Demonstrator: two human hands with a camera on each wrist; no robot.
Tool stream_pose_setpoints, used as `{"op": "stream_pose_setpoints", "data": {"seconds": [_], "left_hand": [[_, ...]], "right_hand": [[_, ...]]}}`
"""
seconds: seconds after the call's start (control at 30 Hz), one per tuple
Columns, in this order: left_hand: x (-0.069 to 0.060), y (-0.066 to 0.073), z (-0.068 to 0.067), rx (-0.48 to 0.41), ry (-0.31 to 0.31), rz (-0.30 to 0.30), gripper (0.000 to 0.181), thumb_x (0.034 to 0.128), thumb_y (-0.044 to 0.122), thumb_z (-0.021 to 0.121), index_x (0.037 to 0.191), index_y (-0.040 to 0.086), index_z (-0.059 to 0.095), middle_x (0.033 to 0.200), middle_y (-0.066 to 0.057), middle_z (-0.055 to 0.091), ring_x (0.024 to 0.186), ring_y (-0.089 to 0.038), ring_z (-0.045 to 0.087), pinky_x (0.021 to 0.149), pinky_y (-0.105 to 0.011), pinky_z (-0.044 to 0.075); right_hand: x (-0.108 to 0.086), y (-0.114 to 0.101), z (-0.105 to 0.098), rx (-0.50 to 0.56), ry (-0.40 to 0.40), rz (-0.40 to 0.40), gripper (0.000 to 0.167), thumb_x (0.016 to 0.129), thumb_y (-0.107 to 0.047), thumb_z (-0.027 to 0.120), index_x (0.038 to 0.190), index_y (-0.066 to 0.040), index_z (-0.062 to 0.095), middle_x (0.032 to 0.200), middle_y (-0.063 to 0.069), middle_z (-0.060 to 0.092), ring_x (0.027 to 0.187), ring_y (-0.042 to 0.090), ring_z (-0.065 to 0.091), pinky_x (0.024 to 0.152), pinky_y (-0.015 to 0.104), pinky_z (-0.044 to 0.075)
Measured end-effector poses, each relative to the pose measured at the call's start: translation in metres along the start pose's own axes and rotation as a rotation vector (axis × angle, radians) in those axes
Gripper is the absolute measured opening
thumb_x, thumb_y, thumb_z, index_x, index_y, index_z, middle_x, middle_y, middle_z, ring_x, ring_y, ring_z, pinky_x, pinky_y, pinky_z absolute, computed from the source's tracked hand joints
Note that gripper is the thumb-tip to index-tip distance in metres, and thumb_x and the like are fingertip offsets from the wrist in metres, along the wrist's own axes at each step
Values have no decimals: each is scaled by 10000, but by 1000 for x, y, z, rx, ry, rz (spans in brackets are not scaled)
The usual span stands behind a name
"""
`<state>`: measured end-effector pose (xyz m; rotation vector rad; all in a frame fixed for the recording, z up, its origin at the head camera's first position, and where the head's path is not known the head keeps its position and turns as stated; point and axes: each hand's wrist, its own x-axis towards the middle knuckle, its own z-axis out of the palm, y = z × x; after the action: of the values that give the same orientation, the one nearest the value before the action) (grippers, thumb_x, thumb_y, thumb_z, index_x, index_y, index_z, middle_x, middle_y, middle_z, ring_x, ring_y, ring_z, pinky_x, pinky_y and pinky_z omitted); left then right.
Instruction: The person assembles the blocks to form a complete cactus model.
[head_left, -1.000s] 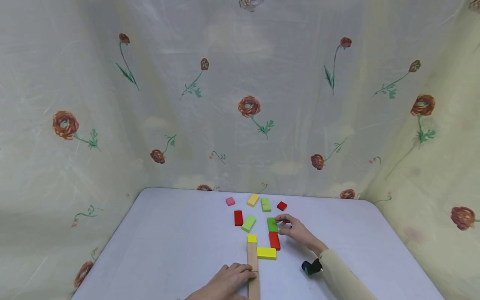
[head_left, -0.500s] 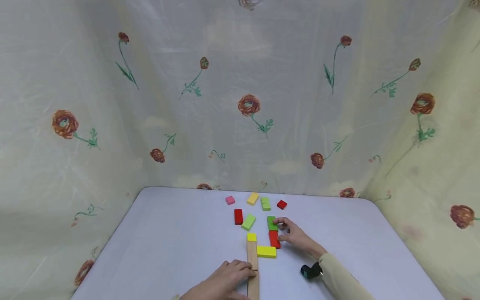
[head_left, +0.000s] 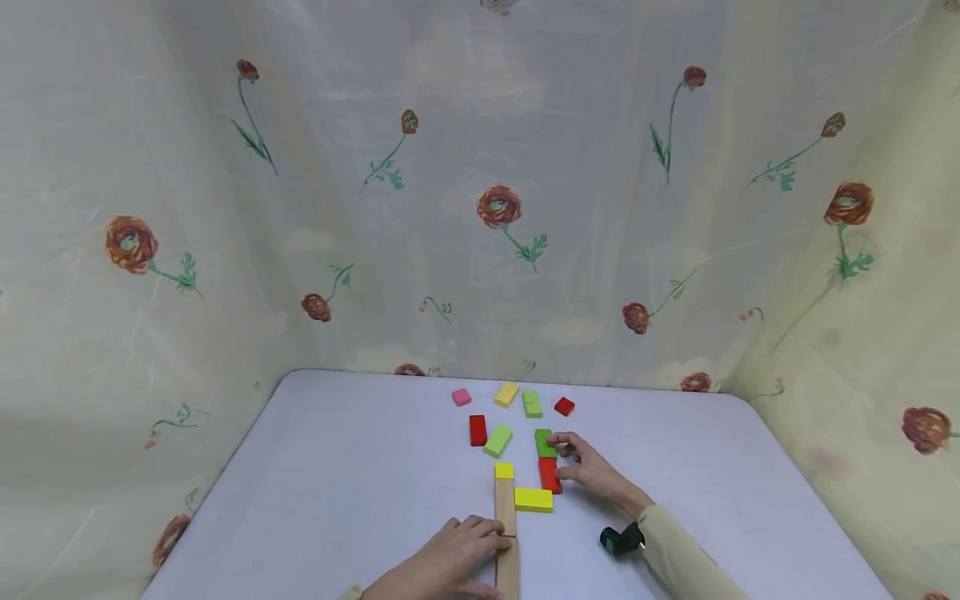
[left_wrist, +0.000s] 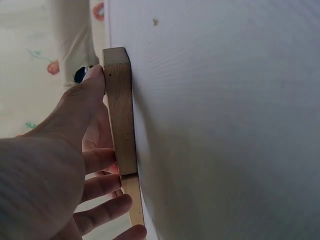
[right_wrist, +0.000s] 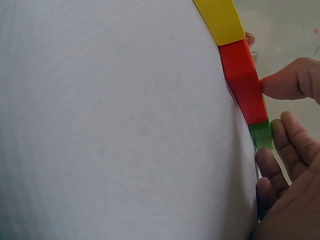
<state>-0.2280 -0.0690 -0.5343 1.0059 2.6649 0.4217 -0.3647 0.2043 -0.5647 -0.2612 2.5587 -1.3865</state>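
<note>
On a white bench [head_left: 337, 483], right grip [head_left: 596, 473] and left grip [head_left: 452, 557] both loose, clenching nothing.
From the right grip, the nearer, a green block [head_left: 542, 443] lies at 10 o'clock and a red block [head_left: 549, 477] at 9, end to end, long axes roughly 12 to 6. The left grip touches 2 wooden blocks [head_left: 505, 504] at 2 to 3 o'clock.

Coloured blocks [head_left: 533, 500], wooden blocks [head_left: 506, 505] on white table [head_left: 337, 467]
</note>
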Motion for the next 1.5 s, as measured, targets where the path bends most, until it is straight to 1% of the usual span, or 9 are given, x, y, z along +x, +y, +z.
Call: {"op": "stream_pose_setpoints", "data": {"seconds": [0.37, 0.67, 0.87, 0.93, 1.03, 1.17, 1.27, 1.4, 1.5], "left_hand": [[1, 0, 1, -1, -1, -16, 660, 773, 638, 652, 1331, 300, 553, 1326, 109, 544, 1160, -80, 505, 891, -371, 485], [5, 2, 2, -14, -30, -62, 671, 770, 646, 654, 1331, 290, 553, 1322, 116, 548, 1142, -83, 514, 911, -391, 487], [5, 4, -4, 5, -6, -62, 673, 764, 682, 626, 1309, 292, 566, 1306, 118, 549, 1152, -81, 504, 922, -393, 479], [5, 4, -11, 19, 39, -72, 670, 763, 689, 616, 1296, 285, 578, 1295, 115, 560, 1162, -86, 504, 944, -413, 473], [9, 1, -30, 20, 153, -73, 629, 794, 631, 640, 1298, 259, 585, 1292, 101, 576, 1190, -106, 502, 983, -470, 454], [18, -11, -64, -15, 307, -25, 545, 853, 411, 714, 1338, 219, 556, 1332, 66, 566, 1240, -138, 488, 1035, -548, 399], [30, -23, -86, -22, 379, 2, 526, 864, 298, 731, 1348, 208, 548, 1357, 38, 557, 1264, -159, 483, 1060, -561, 369], [51, -42, -101, -36, 390, 16, 512, 872, 241, 723, 1353, 193, 552, 1354, 15, 562, 1267, -171, 477, 1074, -493, 371], [68, -55, -102, -57, 338, 15, 494, 871, 238, 717, 1342, 204, 570, 1342, 21, 569, 1263, -168, 465, 1073, -462, 363]], "right_hand": [[-2, -1, 2, 9, 19, 24, 519, 806, -92, 695, 1282, -194, 514, 1276, 40, 527, 1162, 245, 454, 967, 496, 427], [-4, 0, 2, -4, 29, 13, 524, 803, -82, 694, 1286, -180, 515, 1294, 50, 524, 1164, 250, 456, 962, 494, 430], [-4, 2, 2, -8, 30, 10, 511, 805, -87, 693, 1276, -186, 523, 1289, 54, 526, 1163, 256, 458, 970, 495, 425], [-3, 2, 2, -6, 30, 11, 508, 809, -95, 696, 1275, -201, 525, 1285, 46, 525, 1167, 248, 455, 976, 493, 425], [-2, 2, 2, -6, 34, 9, 508, 813, -97, 694, 1277, -215, 525, 1286, 33, 526, 1172, 238, 453, 979, 496, 429], [-2, 1, 1, -10, 37, 2, 509, 816, -93, 691, 1281, -211, 521, 1293, 31, 522, 1177, 236, 451, 978, 505, 429], [-3, 0, 1, -8, 37, 1, 503, 821, -97, 689, 1281, -211, 520, 1291, 35, 520, 1178, 240, 448, 984, 499, 423], [-4, 0, 1, -10, 35, 2, 504, 818, -92, 679, 1284, -195, 518, 1291, 56, 518, 1175, 256, 445, 980, 489, 417], [-4, 0, 3, -5, 36, 6, 510, 812, -82, 678, 1285, -184, 519, 1295, 58, 519, 1174, 258, 448, 973, 489, 421]]}}
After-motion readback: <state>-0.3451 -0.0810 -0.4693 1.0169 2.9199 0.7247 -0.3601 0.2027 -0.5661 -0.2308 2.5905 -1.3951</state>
